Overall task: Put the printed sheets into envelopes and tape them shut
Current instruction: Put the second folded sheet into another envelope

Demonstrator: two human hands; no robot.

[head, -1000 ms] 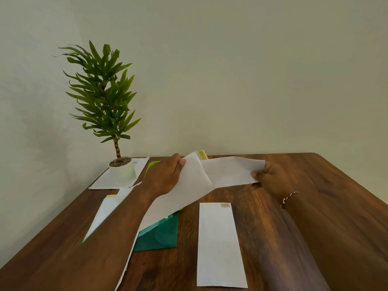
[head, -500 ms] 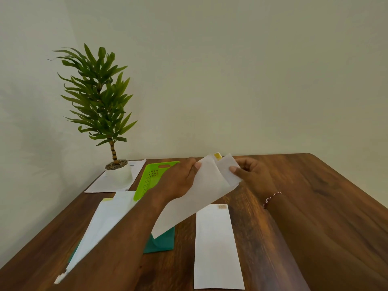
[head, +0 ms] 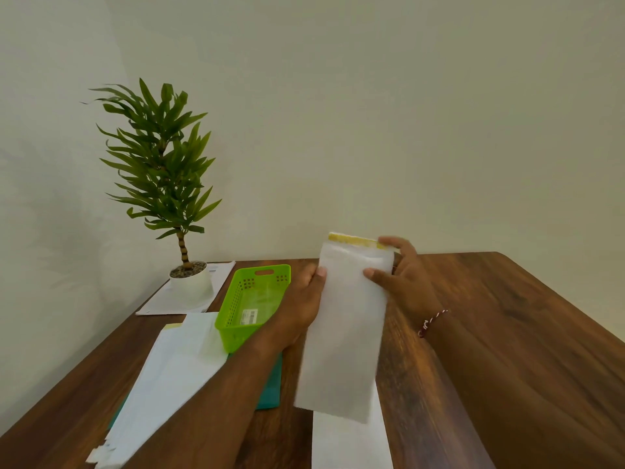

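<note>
I hold a long white envelope (head: 345,333) upright above the table, its yellow adhesive strip at the top. My left hand (head: 301,309) grips its left edge and my right hand (head: 399,279) pinches its upper right part. A second white envelope (head: 351,441) lies flat on the table just below the held one. Several more white envelopes or sheets (head: 169,384) lie in a stack at the left, partly under my left forearm.
A lime green plastic basket (head: 250,299) stands on a teal folder (head: 270,390) left of my hands. A potted plant (head: 189,282) in a white pot sits on papers (head: 216,275) at the back left corner. The wooden table (head: 507,333) extends to the right.
The envelope was spread sideways between my hands a second ago. It has been brought together and turned upright, with both hands now close on its top part. The view shifted slightly.
</note>
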